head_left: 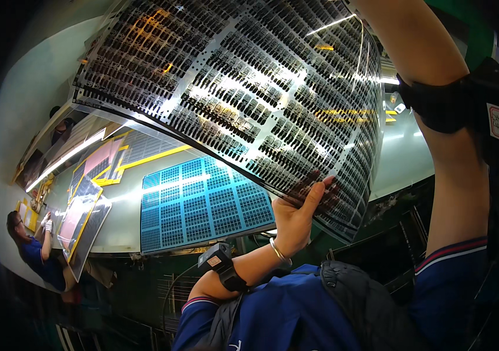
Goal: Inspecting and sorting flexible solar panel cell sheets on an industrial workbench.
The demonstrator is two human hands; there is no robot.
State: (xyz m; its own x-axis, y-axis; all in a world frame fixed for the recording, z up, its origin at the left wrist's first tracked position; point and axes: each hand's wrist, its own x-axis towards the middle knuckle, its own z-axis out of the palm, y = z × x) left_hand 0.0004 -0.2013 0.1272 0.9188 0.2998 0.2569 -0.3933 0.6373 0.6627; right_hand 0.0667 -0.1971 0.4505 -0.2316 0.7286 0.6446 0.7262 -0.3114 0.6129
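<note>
Head view: the pale counter (122, 228) spans the work area. Above its near edge, the transparent printed film sheet (235, 111) is raised and tilted. Its lower edge slopes down from left to right; its top is cropped, so the long axis cannot be confirmed. A blue patterned panel (202, 202) lies lengthwise along the counter's near edge. The right hand is beyond the top of the view; its state cannot be told. The left hand (295, 221) pinches the sheet near its lower right corner. The step appears to be supporting the sheet; the next move calls for even tension against creasing.
</note>
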